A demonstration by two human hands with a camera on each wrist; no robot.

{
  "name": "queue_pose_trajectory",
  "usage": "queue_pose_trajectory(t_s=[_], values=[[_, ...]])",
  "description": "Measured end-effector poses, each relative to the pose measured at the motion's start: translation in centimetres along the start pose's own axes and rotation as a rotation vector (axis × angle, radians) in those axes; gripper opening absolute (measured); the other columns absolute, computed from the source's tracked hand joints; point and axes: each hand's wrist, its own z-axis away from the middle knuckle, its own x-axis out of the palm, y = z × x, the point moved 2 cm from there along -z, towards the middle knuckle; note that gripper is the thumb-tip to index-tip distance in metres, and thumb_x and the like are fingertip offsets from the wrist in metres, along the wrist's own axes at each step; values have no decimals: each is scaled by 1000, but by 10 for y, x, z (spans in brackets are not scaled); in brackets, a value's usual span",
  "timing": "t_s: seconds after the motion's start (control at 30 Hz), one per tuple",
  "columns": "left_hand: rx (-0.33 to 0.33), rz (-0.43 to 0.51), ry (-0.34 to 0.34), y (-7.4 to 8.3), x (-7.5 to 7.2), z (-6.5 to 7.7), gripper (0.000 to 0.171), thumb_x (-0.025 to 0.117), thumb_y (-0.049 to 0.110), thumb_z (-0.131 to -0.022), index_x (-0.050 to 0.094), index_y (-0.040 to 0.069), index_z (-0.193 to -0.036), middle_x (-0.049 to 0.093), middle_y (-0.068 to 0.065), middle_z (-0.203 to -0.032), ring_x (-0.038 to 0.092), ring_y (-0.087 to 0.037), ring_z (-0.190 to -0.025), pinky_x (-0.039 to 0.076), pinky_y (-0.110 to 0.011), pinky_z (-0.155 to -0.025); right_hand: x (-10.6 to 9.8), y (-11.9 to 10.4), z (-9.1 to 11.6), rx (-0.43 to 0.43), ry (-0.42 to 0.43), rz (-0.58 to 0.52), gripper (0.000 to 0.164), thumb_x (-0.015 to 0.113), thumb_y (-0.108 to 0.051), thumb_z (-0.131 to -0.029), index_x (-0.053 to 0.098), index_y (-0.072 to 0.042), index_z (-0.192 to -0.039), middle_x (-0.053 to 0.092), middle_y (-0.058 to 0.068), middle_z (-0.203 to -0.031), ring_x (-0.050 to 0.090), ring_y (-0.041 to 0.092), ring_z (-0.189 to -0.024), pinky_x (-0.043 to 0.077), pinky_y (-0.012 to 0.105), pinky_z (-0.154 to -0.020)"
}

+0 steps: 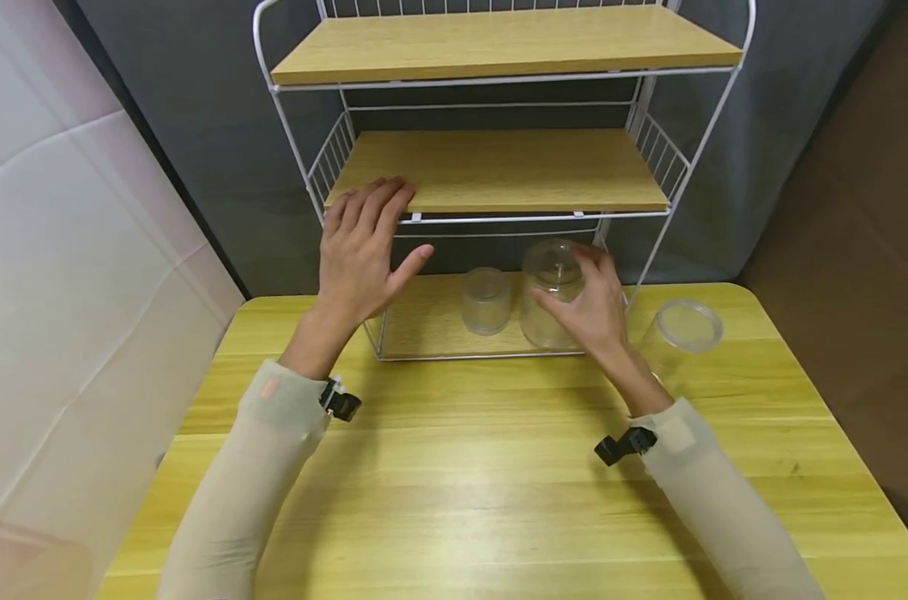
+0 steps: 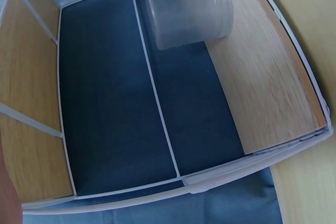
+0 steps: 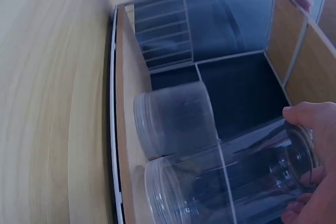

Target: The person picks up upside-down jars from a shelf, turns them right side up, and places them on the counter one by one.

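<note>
My right hand (image 1: 592,304) curls round the upper part of a tall clear jar (image 1: 545,312), thumb on one side and fingers on the other. The jar stands upright at the right end of the bottom shelf (image 1: 423,321). Beside it on the left is a shorter frosted jar (image 3: 176,116), with a narrow gap between them in the head view. My left hand (image 1: 363,246) lies over the front left edge of the middle shelf (image 1: 499,171), its fingers straight and thumb spread, holding nothing.
A white wire rack with wooden shelves, including the top shelf (image 1: 499,42), stands at the back of the wooden table (image 1: 461,483). Another clear container (image 1: 686,329) stands on the table to the rack's right. A pale sheet (image 1: 86,292) hangs on the left, a brown panel (image 1: 859,208) on the right.
</note>
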Motion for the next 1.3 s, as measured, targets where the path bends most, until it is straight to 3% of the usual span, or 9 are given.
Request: queue_pose_trajectory(t_s=[0.23,0.47,0.73,0.97,1.03,1.2,1.3], values=[[13,27,-1,0,-4,0,77,37,68,-106,55,8,-151,57,-13,-152,49,-34,-142,33,-51,-120,-6,-17,12,-65,-37,-27,79,97,-27,-73,65,6,-137,54,27,-145,55,44,-133,45,59,-110],[8,104,-32,5,-9,5,79,34,69,-107,51,7,-154,52,-14,-157,43,-33,-149,26,-53,-126,-15,-28,24,-36,-114,-37,80,97,-28,-74,65,3,-140,51,26,-151,52,47,-137,41,63,-112],[-8,210,-61,16,-15,20,76,39,64,-108,47,7,-157,42,-15,-165,34,-31,-157,15,-55,-131,-25,-39,31,13,-181,-106,79,96,-29,-76,65,-2,-143,49,19,-157,45,44,-145,34,65,-118],[42,252,-74,33,-18,42,64,54,44,-106,47,4,-156,38,-18,-168,31,-35,-158,17,-55,-131,-28,-45,40,46,-228,-254,74,94,-23,-80,64,-1,-144,50,15,-156,49,38,-144,49,56,-113],[56,271,-55,39,-19,48,62,55,41,-106,49,3,-154,40,-19,-166,34,-36,-156,19,-54,-130,-29,-46,42,59,-241,-292,72,93,-21,-81,64,-2,-144,50,14,-157,49,36,-144,47,53,-114],[45,404,-27,55,-20,62,63,55,44,-107,53,-2,-149,49,-22,-158,44,-39,-148,31,-55,-124,-30,-48,45,97,-264,-420,66,89,-15,-85,63,-2,-144,49,11,-157,47,32,-146,46,49,-116],[-44,555,-89,66,-17,72,72,54,54,-107,51,-3,-151,49,-22,-158,45,-39,-146,35,-55,-121,-31,-48,46,120,-253,-541,62,85,-8,-87,62,2,-144,50,11,-156,48,30,-145,45,49,-116]])
